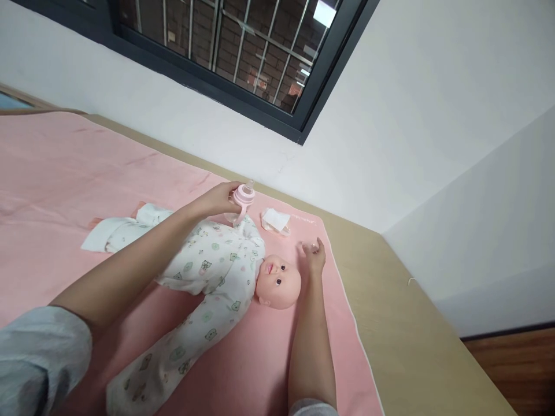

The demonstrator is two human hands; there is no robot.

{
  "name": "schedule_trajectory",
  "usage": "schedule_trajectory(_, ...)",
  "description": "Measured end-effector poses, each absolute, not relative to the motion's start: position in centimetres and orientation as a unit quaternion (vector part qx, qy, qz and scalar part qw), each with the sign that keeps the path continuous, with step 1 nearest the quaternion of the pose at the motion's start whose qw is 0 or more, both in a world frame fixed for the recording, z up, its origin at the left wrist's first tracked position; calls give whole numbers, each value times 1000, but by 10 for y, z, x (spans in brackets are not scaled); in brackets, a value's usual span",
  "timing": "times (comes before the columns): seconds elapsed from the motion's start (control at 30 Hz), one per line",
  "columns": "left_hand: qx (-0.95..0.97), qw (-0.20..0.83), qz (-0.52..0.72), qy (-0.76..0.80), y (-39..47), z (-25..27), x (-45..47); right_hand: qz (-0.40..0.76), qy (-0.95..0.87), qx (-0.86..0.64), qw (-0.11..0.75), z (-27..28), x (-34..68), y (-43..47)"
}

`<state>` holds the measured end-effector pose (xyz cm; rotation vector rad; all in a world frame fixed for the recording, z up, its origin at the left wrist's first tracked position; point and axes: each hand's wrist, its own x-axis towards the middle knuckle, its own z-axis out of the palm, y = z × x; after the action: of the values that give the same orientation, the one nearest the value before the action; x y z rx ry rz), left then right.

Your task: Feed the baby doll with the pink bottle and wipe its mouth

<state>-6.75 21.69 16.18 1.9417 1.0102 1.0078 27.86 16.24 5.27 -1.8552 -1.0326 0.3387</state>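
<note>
While the left hand [220,200] is curled round a bottle [243,195] near the middle of the frame, its teat pointing up, the right hand [315,258], right of centre, has its fingers part bent around a small clear piece [311,248], perhaps a cap. The doll [226,260] lies on its back across the centre, head to the right, on a pink mat [247,358] over the tabletop [377,300]. With the teat bare, a tip of the left wrist could let drops fall on the doll's printed clothes, though I cannot tell whether the bottle holds liquid. The clear piece looks lightly held; a loosened finger might drop it. A sideways swing of the right forearm could knock the doll's head, just beside it, and the white packet [276,221] above could be nudged too.
</note>
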Motion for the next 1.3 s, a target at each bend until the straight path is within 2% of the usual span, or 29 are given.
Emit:
schedule_trajectory(0.13, 771, 352, 391, 358, 192, 167, -59, 262, -450, -615, 593, 100, 244, 159)
schedule_trajectory(0.23, 783, 346, 371, 361, 179, 166, -54, 317, -524, -485, 625, 136, 207, 148)
schedule_trajectory(0.4, 811, 313, 332, 367, 166, 166, -46, 277, -608, -435, 603, 166, 158, 121)
schedule_trajectory(0.63, 830, 272, 353, 337, 155, 172, -47, 278, -645, -395, 592, 162, 131, 113)
schedule_trajectory(0.77, 813, 320, 361, 326, 149, 179, -53, 259, -670, -395, 573, 163, 125, 109)
schedule_trajectory(1.07, 738, 463, 391, 296, 156, 179, -65, 310, -750, -383, 442, 177, 143, 95)
schedule_trajectory(1.3, 757, 458, 377, 273, 152, 180, -63, 279, -744, -388, 468, 160, 126, 103)
